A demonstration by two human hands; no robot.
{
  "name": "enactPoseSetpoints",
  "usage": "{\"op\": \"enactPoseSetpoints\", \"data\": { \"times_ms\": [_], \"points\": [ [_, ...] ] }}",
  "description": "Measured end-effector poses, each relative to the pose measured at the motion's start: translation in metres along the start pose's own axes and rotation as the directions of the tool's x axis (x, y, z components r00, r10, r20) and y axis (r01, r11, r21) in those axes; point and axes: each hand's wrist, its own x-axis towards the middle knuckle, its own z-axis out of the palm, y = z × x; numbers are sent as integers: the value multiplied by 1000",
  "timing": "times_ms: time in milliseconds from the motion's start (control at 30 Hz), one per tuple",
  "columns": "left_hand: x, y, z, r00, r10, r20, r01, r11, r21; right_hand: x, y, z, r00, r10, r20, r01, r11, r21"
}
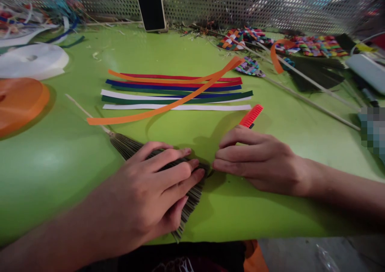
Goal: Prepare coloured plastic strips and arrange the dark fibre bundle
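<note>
A dark pleated leaf fan [195, 194] on a thin pale stem lies on the green table [81, 176]. My left hand [156, 188] rests over it, fingers spread and pressing it down. Just right of the fan's edge, my right hand [261, 158] is closed in a pinch, with a thin dark strand near its fingertips; the same hand holds a red cutter or comb-like tool [252, 115] that sticks up past the fingers. Beyond the hands lie flat strips in red, blue, green and white [177, 107], with an orange strip [144, 115] crossing over them.
White [42, 59] and orange [33, 103] ribbon rolls sit at the left. A phone [150, 7] stands at the back against perforated metal [210, 3]. Woven colourful pieces [319, 44], another dark leaf fan [314, 72] and long stems lie at the back right, beside a white device [367, 71].
</note>
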Motion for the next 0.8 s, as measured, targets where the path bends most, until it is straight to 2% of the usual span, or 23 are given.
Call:
{"op": "enactPoseSetpoints", "data": {
  "times_ms": [100,400,633,800],
  "points": [
    [-1,0,1,1000,0,-9,0,1000,1,-1,1,0,1000,11,26,-11,1000,3],
    [0,0,1,1000,-9,-4,9,1000,6,-1,1,1,1000,14,-8,-14,1000,-11],
    [1,0,0,1000,3,-12,-3,1000,0,7,-10,-5,998,40,50,-38,998,-40],
    [-1,-1,1,1000,4,-6,-4,1000,13,11,-11,-4,998,-7,55,13,995,-97]
  ]
}}
